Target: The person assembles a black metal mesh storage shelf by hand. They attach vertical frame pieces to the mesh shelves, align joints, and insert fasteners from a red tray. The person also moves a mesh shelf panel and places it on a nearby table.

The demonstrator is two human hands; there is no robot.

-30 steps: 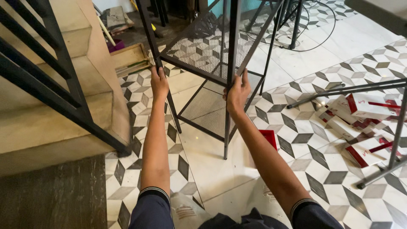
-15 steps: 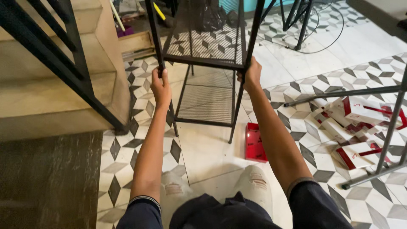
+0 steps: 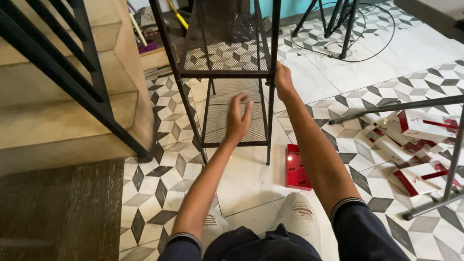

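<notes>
A black metal shelf rack (image 3: 227, 73) with mesh shelves stands upright on the patterned tile floor in front of me. My right hand (image 3: 282, 81) grips its front right post at the height of the middle shelf. My left hand (image 3: 238, 120) is off the rack, fingers spread, hovering in front of the lower mesh shelf (image 3: 234, 123) between the two front posts. It holds nothing.
Concrete stairs with a black railing (image 3: 63, 63) rise at the left. A red box (image 3: 297, 166) lies on the floor by the rack's right foot. White and red cartons (image 3: 411, 145) and grey metal poles (image 3: 401, 104) lie at the right. Cables and stands are behind.
My left hand has let go of the rack's left post and moved right, open in front of the lower shelf. The rack now stands square and upright. My right hand keeps its grip.
</notes>
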